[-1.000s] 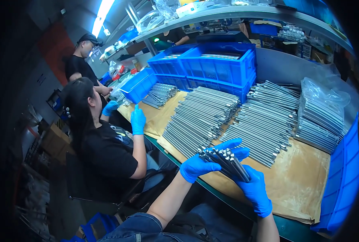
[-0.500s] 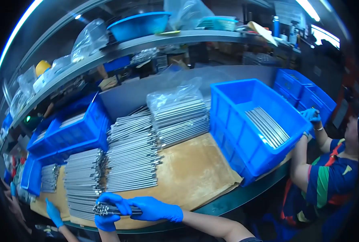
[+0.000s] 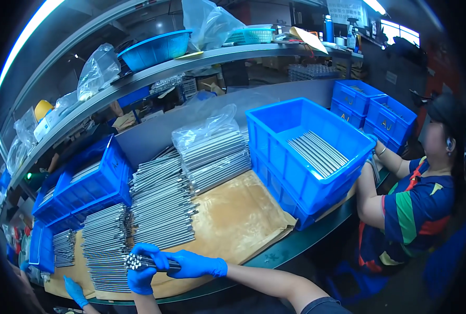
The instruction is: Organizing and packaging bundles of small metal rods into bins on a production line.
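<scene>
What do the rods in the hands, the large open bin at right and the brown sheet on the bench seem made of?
Held rods: probably metal; shiny, silvery ends.
Large open bin: likely moulded plastic; smooth, uniformly blue, ribbed walls.
Brown sheet: perhaps heavy paper or thin card; patchy dull sheen, crumpled edge.

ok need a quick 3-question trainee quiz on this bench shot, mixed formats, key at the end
1. True or false: the person's left hand and right hand are both on the rod bundle.
2. Where in the picture is the large blue bin, with a row of rods inside, relative to the clear plastic bag on the bench? A) left of it B) right of it C) underneath it
3. Fill in: the person's hands wear ____ gloves.

Key: 1 true; 2 B; 3 blue.
</scene>
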A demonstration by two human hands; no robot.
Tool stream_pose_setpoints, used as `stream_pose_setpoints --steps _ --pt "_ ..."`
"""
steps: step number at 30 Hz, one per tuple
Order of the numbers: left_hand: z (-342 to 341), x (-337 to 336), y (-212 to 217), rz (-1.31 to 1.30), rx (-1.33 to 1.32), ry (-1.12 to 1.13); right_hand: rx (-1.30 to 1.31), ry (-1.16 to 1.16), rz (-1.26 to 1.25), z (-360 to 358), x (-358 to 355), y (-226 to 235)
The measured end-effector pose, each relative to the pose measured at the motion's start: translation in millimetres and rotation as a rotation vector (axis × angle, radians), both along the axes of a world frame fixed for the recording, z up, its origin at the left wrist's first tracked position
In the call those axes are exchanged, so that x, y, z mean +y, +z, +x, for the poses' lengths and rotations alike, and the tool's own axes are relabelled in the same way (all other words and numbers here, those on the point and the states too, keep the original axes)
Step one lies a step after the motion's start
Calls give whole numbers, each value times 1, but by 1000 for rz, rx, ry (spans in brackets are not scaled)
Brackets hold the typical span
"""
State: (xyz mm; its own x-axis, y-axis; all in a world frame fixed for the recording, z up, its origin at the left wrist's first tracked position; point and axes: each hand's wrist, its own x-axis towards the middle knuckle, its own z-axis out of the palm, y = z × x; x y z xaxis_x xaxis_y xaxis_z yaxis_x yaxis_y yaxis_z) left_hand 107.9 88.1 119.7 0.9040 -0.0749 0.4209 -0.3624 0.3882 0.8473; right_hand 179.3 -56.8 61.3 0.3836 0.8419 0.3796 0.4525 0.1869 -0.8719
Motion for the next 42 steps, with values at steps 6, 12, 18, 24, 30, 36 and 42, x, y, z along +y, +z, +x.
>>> stream_pose_setpoints --steps 6,12,18,24,30,36,42 --pt "15 -17 17 189 66 36 37 -88 72 11 0 -10" --pt "10 -32 -3 325 97 351 -30 -328 206 1 -2 -7" --pt "-47 -9 -103 363 273 694 136 -573 168 2 2 -13" --pt "-62 -7 -134 394 227 708 396 -486 228 1 -33 56" --pt "-64 -12 -133 657 131 843 -419 -853 163 21 -120 181" --pt "-65 -14 -127 659 89 840 -815 -1242 56 74 -203 252" --pt "-62 -17 -130 760 11 861 -829 -1452 -426 158 -289 202"
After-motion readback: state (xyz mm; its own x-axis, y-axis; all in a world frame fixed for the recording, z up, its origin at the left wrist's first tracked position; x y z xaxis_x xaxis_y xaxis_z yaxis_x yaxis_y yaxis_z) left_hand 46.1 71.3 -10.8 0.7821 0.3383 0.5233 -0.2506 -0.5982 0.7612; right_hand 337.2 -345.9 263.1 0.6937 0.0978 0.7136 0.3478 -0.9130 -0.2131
